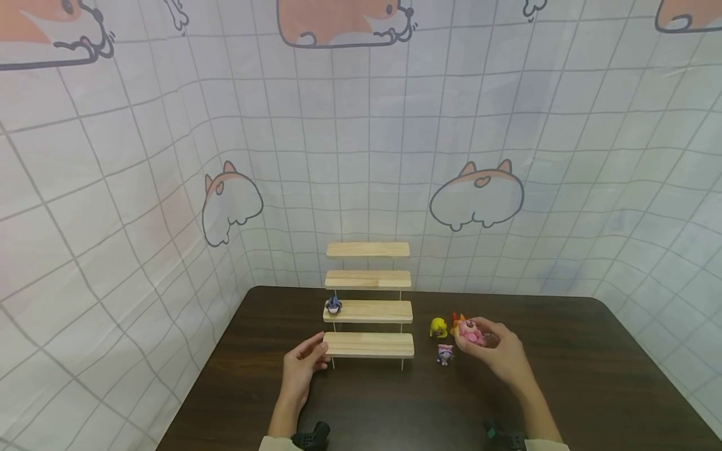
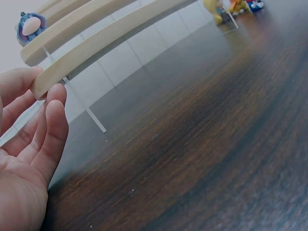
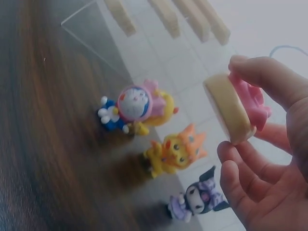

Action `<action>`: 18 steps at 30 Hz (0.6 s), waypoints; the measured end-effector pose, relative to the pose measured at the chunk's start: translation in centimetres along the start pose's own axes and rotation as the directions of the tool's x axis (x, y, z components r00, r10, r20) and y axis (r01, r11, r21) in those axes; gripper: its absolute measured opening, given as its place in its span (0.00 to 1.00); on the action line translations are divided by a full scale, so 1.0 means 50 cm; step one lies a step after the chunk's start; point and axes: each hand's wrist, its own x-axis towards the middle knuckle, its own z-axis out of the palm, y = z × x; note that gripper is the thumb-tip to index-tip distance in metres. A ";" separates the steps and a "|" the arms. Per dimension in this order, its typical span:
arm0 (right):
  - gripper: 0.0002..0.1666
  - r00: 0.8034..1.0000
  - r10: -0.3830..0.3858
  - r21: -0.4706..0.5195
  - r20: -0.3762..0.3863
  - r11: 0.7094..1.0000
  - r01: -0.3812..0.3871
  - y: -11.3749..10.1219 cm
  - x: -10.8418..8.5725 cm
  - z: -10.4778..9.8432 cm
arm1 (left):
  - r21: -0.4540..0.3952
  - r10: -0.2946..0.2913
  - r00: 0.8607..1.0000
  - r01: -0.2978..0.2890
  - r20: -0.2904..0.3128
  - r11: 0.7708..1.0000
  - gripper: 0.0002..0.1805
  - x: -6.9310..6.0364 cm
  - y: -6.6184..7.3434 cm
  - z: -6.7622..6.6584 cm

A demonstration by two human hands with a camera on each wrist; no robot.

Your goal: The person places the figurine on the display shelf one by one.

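Pale gridded cloth [image 1: 366, 119], printed with corgi drawings, hangs behind and to both sides of a dark wood-grain table [image 1: 366, 404]. Before you stands a rack [image 1: 369, 343] of four wooden steps on thin legs. Your left grip [image 1: 303, 368] is at the rack's lowest step, pinching its left end, thumb against the wood and fingers curled underneath. Your right grip [image 1: 504, 352], to the right of the rack, has thumb and fingers closed round a pink toy [image 1: 470, 332], parted only by its width; you hold it above the table, well apart from the rack. A thick cream part of it shows to your right wrist camera.

On the rack's second step from the bottom, at the left end, sits a blue donkey [image 1: 333, 305]. To the right of the rack, between it and your right grip, stand a yellow toy [image 1: 438, 327] and, nearer you, a pink-hooded toy [image 1: 445, 354]. Farther right of the rack are an orange toy [image 3: 178, 151] and a black-and-purple toy [image 3: 199, 197], both largely hidden from the head view.
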 end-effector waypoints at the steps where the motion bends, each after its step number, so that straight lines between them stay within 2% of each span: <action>1: 0.42 1.000 -0.004 0.005 -0.001 1.000 0.004 -0.004 -0.001 0.001 | 0.002 0.000 1.000 0.000 0.002 1.000 0.25 0.000 0.000 0.000; 18: 0.38 0.995 -0.099 0.032 -0.028 0.994 0.100 -0.058 -0.013 0.030 | 0.002 -0.001 1.000 0.001 0.002 1.000 0.25 0.000 0.000 0.000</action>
